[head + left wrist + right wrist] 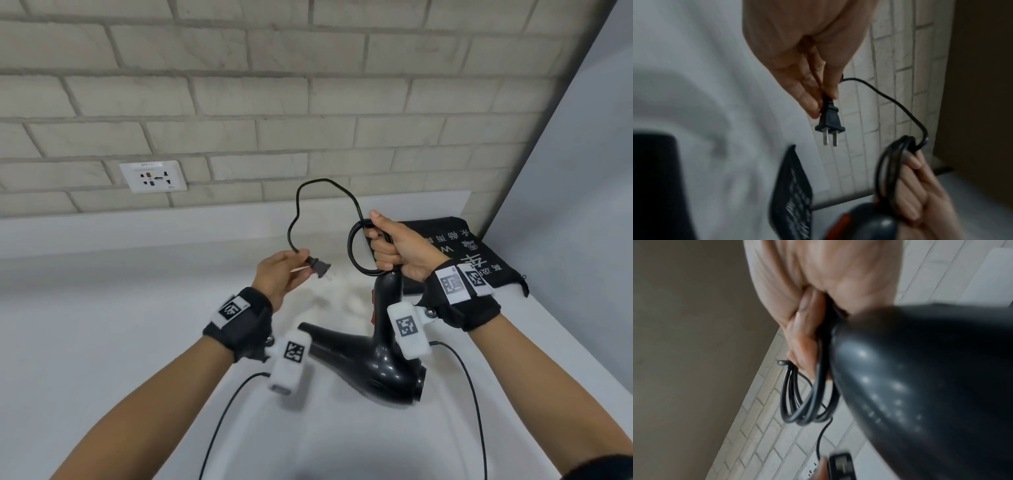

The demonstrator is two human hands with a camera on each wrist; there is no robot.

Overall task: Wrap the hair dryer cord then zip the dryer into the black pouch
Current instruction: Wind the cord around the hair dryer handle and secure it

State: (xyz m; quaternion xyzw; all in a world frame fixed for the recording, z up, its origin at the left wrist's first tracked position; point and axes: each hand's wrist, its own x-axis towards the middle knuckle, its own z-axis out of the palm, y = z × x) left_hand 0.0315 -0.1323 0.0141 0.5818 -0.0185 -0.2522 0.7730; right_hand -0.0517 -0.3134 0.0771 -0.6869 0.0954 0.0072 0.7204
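Evidently the left hand (279, 274), at frame centre-left, pinches the plug (79, 268)'s neck between thumb and fingertips, prongs free, so the last loose cord (310, 202) can feed over. Right of centre, the right hand (399, 251) fists round the dryer (370, 359)'s handle, nozzle down, trapping finished coils. At far right the pouch (479, 253) lies flat on the table (120, 325).

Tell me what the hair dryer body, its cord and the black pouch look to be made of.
Black hair dryer body: seemingly hard moulded plastic, glossy; it shows sharp light glints. Thin black cord: flexible rubbery or vinyl sheath, smooth with a slight sheen, bending into loose loops. Flat black pouch with white print: likely woven fabric, matte, lying soft and slightly rumpled.
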